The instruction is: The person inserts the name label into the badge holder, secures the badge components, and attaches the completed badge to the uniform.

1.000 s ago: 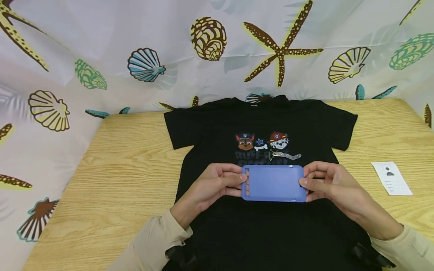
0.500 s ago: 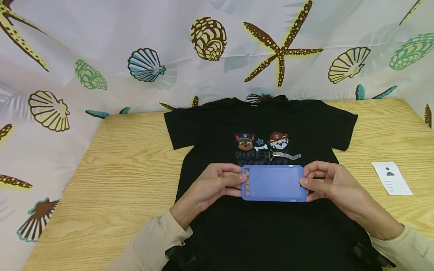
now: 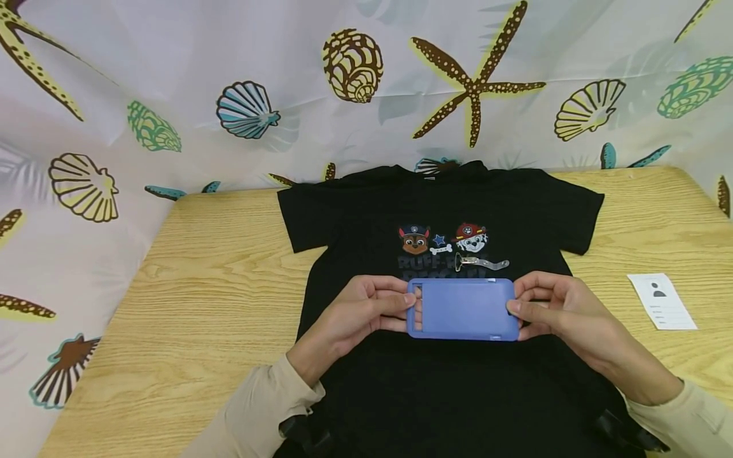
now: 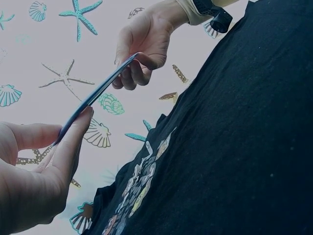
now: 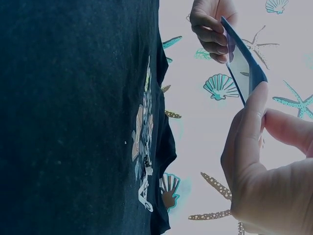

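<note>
Held level above a black T-shirt (image 3: 366,381) is a blue plastic badge holder (image 3: 466,308), with a narrow slot along its left end. My left hand (image 3: 357,308) pinches that slotted end, thumb on top and fingers behind. At the opposite end my right hand (image 3: 564,308) pinches the short edge the same way. Both wrist views show the holder edge-on, off the shirt, between the left hand (image 4: 44,161) and the right hand (image 5: 264,156). A clear strap clip (image 3: 483,262) with a metal end lies on the shirt's print, just beyond the holder.
A small white paper card (image 3: 661,301) with a person icon lies on the wooden table (image 3: 217,305), right of the shirt. Behind the table hangs a white cloth (image 3: 298,38) printed with shells and starfish. Two cartoon dog heads (image 3: 443,240) decorate the shirt.
</note>
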A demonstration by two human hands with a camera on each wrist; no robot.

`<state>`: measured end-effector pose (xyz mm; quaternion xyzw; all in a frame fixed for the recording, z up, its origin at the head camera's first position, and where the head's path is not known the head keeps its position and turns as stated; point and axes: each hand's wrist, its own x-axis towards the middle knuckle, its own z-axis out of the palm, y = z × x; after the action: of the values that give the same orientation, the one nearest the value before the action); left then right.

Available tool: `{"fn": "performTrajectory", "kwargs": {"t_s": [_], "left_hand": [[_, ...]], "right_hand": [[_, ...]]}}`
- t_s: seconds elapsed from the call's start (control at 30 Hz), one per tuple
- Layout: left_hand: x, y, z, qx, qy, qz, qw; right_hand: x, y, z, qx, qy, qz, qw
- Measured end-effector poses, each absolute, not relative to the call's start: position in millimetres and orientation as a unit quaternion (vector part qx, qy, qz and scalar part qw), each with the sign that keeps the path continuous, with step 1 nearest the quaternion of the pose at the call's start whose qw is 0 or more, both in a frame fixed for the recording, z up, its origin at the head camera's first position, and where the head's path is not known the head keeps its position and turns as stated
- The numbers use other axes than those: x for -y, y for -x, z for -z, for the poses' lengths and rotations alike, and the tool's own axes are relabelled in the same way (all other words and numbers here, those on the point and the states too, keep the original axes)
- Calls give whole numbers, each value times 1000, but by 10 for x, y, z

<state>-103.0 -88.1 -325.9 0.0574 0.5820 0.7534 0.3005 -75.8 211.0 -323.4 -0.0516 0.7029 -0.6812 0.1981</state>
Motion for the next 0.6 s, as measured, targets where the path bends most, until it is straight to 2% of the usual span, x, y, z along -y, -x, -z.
{"fn": "performTrajectory", "kwargs": {"t_s": [0.6], "left_hand": [[895, 1034, 3255, -577, -59, -757, 302]], "right_hand": [[-2120, 760, 3216, -707, 46, 677, 199]]}}
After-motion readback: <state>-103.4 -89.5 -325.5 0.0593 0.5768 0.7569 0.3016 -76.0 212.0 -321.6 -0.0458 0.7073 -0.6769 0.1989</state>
